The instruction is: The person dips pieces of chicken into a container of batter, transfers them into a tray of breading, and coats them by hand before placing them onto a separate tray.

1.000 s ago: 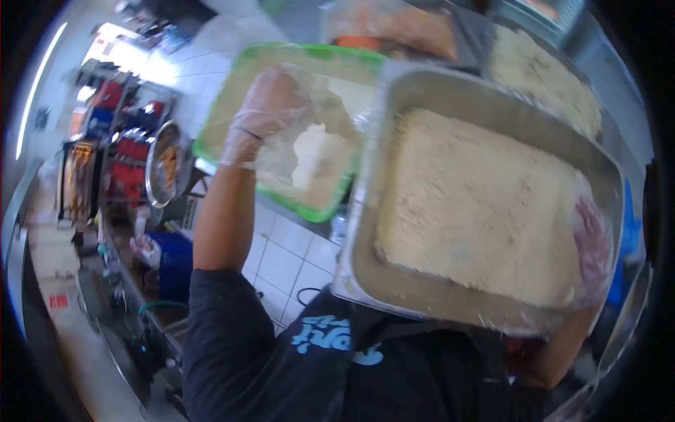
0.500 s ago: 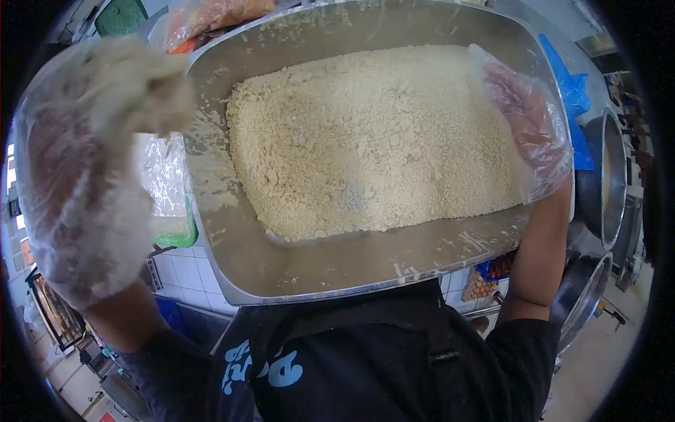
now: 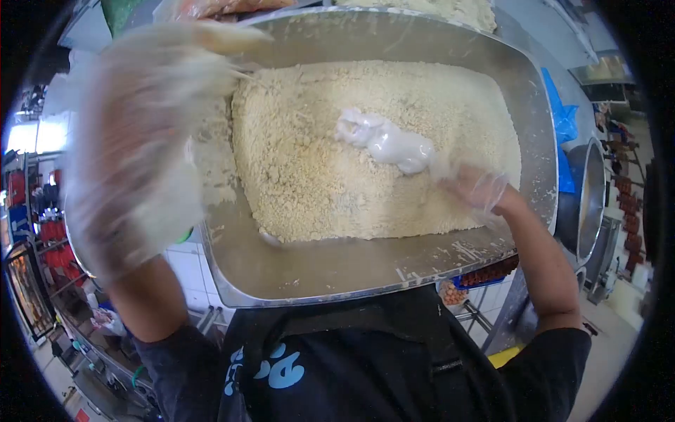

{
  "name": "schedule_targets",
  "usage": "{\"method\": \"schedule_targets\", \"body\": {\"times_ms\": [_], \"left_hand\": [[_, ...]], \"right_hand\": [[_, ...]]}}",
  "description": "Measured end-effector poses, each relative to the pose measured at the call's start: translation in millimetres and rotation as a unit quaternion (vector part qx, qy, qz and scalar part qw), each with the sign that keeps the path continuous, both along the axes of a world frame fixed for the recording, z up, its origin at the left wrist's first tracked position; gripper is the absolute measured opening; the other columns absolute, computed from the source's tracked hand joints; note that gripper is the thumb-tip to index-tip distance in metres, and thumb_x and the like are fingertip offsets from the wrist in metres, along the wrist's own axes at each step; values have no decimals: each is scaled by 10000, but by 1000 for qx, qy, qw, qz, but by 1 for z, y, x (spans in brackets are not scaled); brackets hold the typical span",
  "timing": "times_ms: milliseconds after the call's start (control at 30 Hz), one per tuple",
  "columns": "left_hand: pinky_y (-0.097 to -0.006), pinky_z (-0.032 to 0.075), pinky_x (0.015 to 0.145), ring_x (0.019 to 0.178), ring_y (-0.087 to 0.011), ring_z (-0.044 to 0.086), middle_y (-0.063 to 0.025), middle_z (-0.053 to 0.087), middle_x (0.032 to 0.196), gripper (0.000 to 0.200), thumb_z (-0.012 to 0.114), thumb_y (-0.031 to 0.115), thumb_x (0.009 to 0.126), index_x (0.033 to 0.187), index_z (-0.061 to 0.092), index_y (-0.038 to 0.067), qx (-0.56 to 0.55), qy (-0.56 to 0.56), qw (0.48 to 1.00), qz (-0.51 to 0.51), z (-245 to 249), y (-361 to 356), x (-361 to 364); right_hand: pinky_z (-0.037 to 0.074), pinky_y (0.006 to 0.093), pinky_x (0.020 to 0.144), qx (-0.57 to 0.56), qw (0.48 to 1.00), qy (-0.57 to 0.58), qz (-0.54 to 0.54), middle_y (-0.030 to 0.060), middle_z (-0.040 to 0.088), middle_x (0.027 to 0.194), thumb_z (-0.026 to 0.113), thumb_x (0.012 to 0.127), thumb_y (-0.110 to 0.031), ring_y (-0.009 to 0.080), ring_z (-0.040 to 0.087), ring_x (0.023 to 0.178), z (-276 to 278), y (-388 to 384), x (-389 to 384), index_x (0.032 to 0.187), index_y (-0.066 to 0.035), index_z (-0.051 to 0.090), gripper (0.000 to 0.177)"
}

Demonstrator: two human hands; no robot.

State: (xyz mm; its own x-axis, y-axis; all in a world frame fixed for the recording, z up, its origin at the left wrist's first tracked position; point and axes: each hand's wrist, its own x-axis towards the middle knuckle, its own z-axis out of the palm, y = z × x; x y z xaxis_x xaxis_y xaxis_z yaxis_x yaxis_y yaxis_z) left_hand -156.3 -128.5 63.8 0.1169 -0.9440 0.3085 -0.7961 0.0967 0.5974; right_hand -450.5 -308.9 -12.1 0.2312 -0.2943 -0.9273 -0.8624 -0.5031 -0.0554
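A large steel pan point(image 3: 337, 278) in front of me holds a bed of pale breadcrumbs point(image 3: 309, 176). A wet, white battered piece point(image 3: 387, 144) lies on top of the crumbs, right of centre. My left hand point(image 3: 140, 148), in a clear plastic glove smeared with batter and crumbs, is raised over the pan's left edge; it is motion-blurred, fingers spread, holding nothing. My gloved right hand point(image 3: 478, 188) rests on the crumbs just right of the white piece, at its end, with fingertips pressed into the crumbs.
A second pan of crumbs point(image 3: 436, 8) sits beyond the far rim. A plastic bag with orange contents point(image 3: 225, 7) lies at the top left. A round steel bowl point(image 3: 587, 204) and blue plastic point(image 3: 562, 119) stand to the right. Shelves with red items point(image 3: 49, 232) are far left.
My left hand carried a battered lump from the green tray over the pan; the white piece now lies on the crumbs. My right hand moved from the pan's right rim to beside it.
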Motion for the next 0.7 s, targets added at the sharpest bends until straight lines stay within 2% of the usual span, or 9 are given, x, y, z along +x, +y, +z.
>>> {"method": "schedule_targets", "body": {"times_ms": [67, 133, 200, 233, 267, 300, 333, 533, 700], "left_hand": [[-298, 449, 778, 925, -217, 548, -127, 547, 1059, 266, 524, 131, 757, 996, 553, 20, -7, -205, 972, 113, 15, 34, 16], [-285, 455, 797, 939, -199, 546, -128, 528, 1105, 308, 549, 90, 776, 1071, 530, 0, -112, 0, 977, 183, -4, 80, 58], [-266, 454, 791, 898, -180, 559, -104, 565, 1045, 315, 568, 109, 766, 1066, 541, 16, -34, 140, 912, 385, -4, 100, 81], [-258, 454, 775, 872, -172, 568, -107, 581, 1012, 310, 565, 139, 776, 1066, 550, 31, 17, -82, 927, 366, -17, 114, 104], [-247, 450, 750, 843, -161, 567, -99, 590, 981, 329, 574, 180, 773, 1064, 555, 27, 30, -94, 915, 391, -35, 117, 113], [-237, 446, 726, 813, -150, 566, -90, 600, 949, 352, 583, 220, 770, 1062, 561, 24, 44, -105, 903, 415, -53, 119, 122], [-223, 437, 693, 779, -135, 556, -70, 605, 918, 407, 604, 273, 755, 1057, 563, 3, 13, 93, 868, 488, -67, 113, 120], [-241, 435, 675, 746, -117, 554, -47, 622, 854, 331, 629, 261, 732, 983, 615, 45, 91, -84, 891, 437, -114, 115, 137], [-294, 443, 675, 722, -215, 586, -118, 626, 830, 282, 600, 267, 739, 920, 620, 51, 116, 34, 884, 452, -103, 107, 122]], "right_hand": [[368, 375, 879, 71, 996, -23, -40, 177, 466, 1139, 388, 875, -372, 241, 448, 1062, -8, 16, 6, 1138, -40, 491, 436], [396, 382, 829, 131, 980, -149, 21, 195, 550, 1044, 374, 839, -542, 254, 517, 952, -49, 30, -2, 1081, -35, 541, 587], [204, 443, 1010, 311, 870, -142, -354, 150, 261, 1362, 330, 804, -628, 252, 266, 1243, -41, 68, 40, 1329, -102, 257, 747], [114, 472, 1019, 371, 848, -148, -349, 121, 133, 1396, 326, 793, -643, 253, 138, 1277, -44, 79, 59, 1350, -127, 128, 785], [24, 501, 1027, 428, 821, -152, -345, 93, 5, 1430, 322, 782, -657, 254, 10, 1311, -47, 90, 77, 1371, -152, -1, 840], [25, 516, 1021, 419, 823, -143, -357, 99, 21, 1428, 323, 785, -653, 259, 22, 1309, -45, 107, 97, 1371, -148, 13, 834], [27, 532, 1016, 408, 825, -135, -366, 105, 36, 1427, 324, 788, -649, 265, 35, 1308, -43, 121, 116, 1372, -144, 26, 827], [325, 421, 971, 572, 621, -143, -516, 132, 419, 1257, 309, 807, -624, 269, 432, 1133, -72, 135, 133, 1277, -65, 340, 731], [312, 424, 978, 481, 611, -253, -575, 160, 438, 1232, 356, 822, -576, 285, 439, 1127, -12, 71, 88, 1269, -48, 348, 692]]}}
